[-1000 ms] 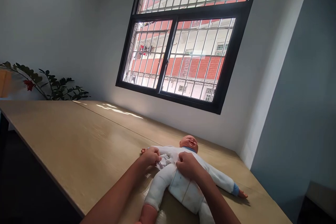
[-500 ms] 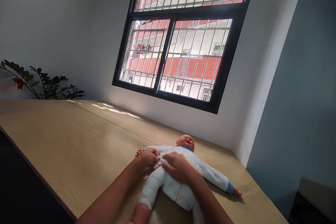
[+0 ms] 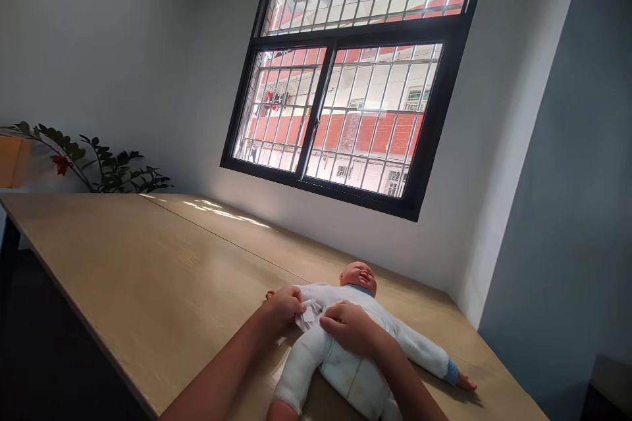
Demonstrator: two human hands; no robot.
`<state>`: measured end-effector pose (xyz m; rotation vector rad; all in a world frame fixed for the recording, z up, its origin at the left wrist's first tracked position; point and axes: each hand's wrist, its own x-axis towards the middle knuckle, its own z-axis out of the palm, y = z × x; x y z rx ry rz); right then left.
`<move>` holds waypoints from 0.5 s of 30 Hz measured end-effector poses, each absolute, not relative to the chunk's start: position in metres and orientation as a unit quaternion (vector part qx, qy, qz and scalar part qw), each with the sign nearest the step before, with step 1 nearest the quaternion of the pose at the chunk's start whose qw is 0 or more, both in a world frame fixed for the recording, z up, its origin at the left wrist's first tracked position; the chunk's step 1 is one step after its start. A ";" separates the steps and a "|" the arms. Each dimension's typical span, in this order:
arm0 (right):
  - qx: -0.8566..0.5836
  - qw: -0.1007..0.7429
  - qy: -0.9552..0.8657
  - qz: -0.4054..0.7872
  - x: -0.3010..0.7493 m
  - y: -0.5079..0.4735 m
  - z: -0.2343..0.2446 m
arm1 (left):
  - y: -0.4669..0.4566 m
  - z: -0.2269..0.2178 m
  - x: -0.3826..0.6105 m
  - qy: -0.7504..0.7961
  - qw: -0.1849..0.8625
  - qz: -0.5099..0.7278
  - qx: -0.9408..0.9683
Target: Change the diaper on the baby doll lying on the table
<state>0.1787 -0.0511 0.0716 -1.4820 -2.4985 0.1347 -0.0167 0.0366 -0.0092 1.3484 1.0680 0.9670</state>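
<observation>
A baby doll lies on its back on the table, dressed in a white outfit with blue collar and cuffs. A bulky white panel that looks like a diaper, with a faint yellowish middle line, covers its front between the legs. At the doll's hip on the left of the picture, my left hand pinches a crinkled white side piece of it. My right hand rests on the doll's waist beside that piece, fingers curled closed; what its fingertips grip is hidden.
The wooden table has a seam along it and stands against the wall. Behind is a barred window with a black frame. A leafy plant with a red flower and an orange object stand beyond the far left edge.
The whole scene has shifted slightly right and down as my head moved. My left hand has drawn away from my right, so more of the crinkled white piece shows between them.
</observation>
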 end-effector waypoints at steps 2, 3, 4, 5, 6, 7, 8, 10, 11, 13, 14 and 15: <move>-0.518 0.170 -0.837 0.044 0.179 -0.051 0.070 | 0.034 -0.006 -0.017 0.431 0.567 0.411 0.568; -0.526 0.195 -0.827 0.036 0.179 -0.051 0.070 | 0.032 -0.004 -0.018 0.421 0.574 0.413 0.568; -0.536 0.216 -0.815 0.023 0.179 -0.052 0.070 | 0.031 -0.003 -0.019 0.412 0.580 0.414 0.568; -0.550 0.227 -0.803 0.008 0.179 -0.052 0.070 | 0.030 -0.001 -0.019 0.404 0.585 0.413 0.570; -0.567 0.232 -0.790 -0.004 0.178 -0.051 0.070 | 0.029 0.000 -0.019 0.397 0.588 0.409 0.573; -0.587 0.235 -0.775 -0.011 0.178 -0.051 0.070 | 0.028 0.000 -0.019 0.391 0.591 0.404 0.579; -0.604 0.236 -0.761 -0.015 0.179 -0.049 0.070 | 0.028 0.001 -0.019 0.386 0.592 0.399 0.584; -0.629 0.238 -0.740 -0.012 0.180 -0.046 0.069 | 0.026 0.002 -0.018 0.384 0.592 0.389 0.592; -0.635 0.241 -0.734 -0.009 0.181 -0.044 0.069 | 0.026 0.002 -0.018 0.388 0.591 0.386 0.593; -0.644 0.248 -0.724 -0.004 0.183 -0.040 0.067 | 0.024 0.004 -0.018 0.396 0.591 0.379 0.592; -0.649 0.250 -0.718 -0.001 0.184 -0.038 0.067 | 0.023 0.005 -0.019 0.398 0.593 0.375 0.591; -0.654 0.251 -0.714 0.003 0.185 -0.037 0.066 | 0.022 0.005 -0.020 0.398 0.596 0.370 0.591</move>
